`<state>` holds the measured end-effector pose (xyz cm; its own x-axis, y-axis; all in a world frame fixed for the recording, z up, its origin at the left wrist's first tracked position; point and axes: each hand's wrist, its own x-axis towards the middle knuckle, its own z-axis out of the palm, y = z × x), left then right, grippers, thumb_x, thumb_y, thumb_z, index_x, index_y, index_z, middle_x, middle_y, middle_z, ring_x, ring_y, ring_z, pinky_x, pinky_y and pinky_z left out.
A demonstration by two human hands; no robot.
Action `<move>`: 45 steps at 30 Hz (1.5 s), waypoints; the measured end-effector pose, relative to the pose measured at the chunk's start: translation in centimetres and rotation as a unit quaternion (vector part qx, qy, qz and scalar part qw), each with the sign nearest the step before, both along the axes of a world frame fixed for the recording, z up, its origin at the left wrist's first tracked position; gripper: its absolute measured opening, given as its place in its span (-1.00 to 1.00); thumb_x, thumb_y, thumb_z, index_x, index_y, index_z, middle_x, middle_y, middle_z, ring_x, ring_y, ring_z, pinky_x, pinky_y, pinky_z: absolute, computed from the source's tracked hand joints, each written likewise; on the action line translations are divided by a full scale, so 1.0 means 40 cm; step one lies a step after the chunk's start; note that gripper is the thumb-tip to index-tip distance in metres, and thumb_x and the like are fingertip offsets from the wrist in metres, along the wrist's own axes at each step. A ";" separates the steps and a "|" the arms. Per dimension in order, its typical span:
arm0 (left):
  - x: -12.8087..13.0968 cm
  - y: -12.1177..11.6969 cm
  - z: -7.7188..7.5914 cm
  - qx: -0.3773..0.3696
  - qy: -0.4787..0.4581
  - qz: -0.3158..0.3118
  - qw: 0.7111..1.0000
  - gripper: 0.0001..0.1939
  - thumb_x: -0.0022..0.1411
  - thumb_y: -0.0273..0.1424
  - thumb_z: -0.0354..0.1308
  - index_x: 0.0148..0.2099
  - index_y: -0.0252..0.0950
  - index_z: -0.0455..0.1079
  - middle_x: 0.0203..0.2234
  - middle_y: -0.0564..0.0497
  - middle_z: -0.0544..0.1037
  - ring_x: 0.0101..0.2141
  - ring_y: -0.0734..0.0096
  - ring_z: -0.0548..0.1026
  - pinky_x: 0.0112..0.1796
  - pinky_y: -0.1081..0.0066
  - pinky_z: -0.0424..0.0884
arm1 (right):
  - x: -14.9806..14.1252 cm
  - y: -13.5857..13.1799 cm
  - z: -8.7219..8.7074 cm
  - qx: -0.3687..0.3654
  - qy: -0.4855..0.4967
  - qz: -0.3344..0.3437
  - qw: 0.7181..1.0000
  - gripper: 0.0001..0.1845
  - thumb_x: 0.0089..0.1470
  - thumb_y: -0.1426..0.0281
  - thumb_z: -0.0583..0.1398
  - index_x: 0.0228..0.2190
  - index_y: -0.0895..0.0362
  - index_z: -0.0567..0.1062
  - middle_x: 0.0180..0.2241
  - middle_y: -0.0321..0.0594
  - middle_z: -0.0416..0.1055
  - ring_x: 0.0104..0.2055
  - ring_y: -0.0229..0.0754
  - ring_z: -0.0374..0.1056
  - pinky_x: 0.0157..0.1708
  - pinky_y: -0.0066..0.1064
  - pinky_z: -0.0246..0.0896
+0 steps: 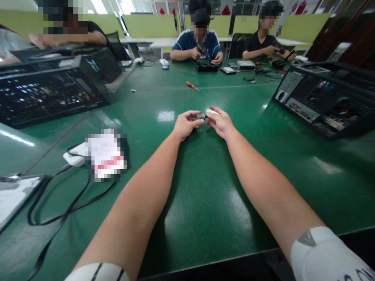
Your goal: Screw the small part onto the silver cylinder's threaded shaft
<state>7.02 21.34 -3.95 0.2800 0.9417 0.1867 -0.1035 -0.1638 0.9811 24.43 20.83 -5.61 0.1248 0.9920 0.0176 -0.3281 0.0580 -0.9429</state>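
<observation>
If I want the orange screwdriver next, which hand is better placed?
Probably the left hand: the orange screwdriver lies beyond it, nearer than to the right hand. The left fingers hold the small grey part, so they would need freeing first.

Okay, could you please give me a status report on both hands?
Left hand pinching small grey piece. Right hand at its dark end, white piece there too. Orange screwdriver beyond, clear.
</observation>
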 end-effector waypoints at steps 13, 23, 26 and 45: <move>-0.060 -0.181 0.070 -0.081 -0.015 0.024 0.996 -0.56 -0.20 -0.46 0.52 -0.22 -0.36 0.48 -0.42 0.02 0.61 -0.48 0.47 0.55 -0.37 0.42 0.48 | 0.063 -0.197 0.055 -0.025 0.027 -0.063 0.997 -0.48 -0.01 -0.06 0.34 -0.16 0.01 0.46 -0.10 -0.23 0.45 -0.14 -0.18 0.42 -0.37 -0.47 0.28; -0.159 -0.545 0.094 -0.114 0.113 -0.129 0.979 -0.62 -0.13 -0.49 0.52 -0.27 -0.33 0.43 -0.38 0.02 0.61 -0.39 0.42 0.57 -0.30 0.42 0.47 | -0.007 -0.512 0.170 0.068 -0.267 0.104 0.956 -0.44 0.36 -0.04 0.01 -0.31 0.11 0.58 -0.20 -0.13 0.55 -0.16 -0.12 0.43 -0.29 -0.34 0.26; -0.173 -0.553 0.084 0.024 0.145 -0.172 0.974 -0.71 -0.03 -0.48 0.48 -0.28 -0.34 0.46 -0.30 -0.04 0.60 -0.29 0.36 0.58 -0.21 0.36 0.49 | -0.018 -0.555 0.173 0.175 -0.415 0.128 0.883 -0.48 0.41 0.11 0.01 -0.41 0.13 0.54 -0.33 -0.17 0.50 -0.22 -0.15 0.40 -0.16 -0.28 0.22; -0.189 -0.545 0.081 0.131 0.161 -0.184 0.961 -0.76 0.07 -0.46 0.44 -0.26 -0.33 0.44 -0.34 -0.07 0.61 -0.35 0.37 0.59 -0.31 0.43 0.52 | 0.004 -0.564 0.146 0.284 -0.464 0.313 0.779 -0.88 0.06 0.38 0.28 -0.30 0.11 0.49 -0.23 -0.14 0.53 -0.17 -0.07 0.44 -0.09 -0.23 0.32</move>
<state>-0.55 -0.44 -0.72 0.6681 0.7003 0.2515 0.0997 -0.4193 0.9024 24.58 -1.75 0.23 -0.7076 0.6525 0.2713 0.3466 0.6550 -0.6715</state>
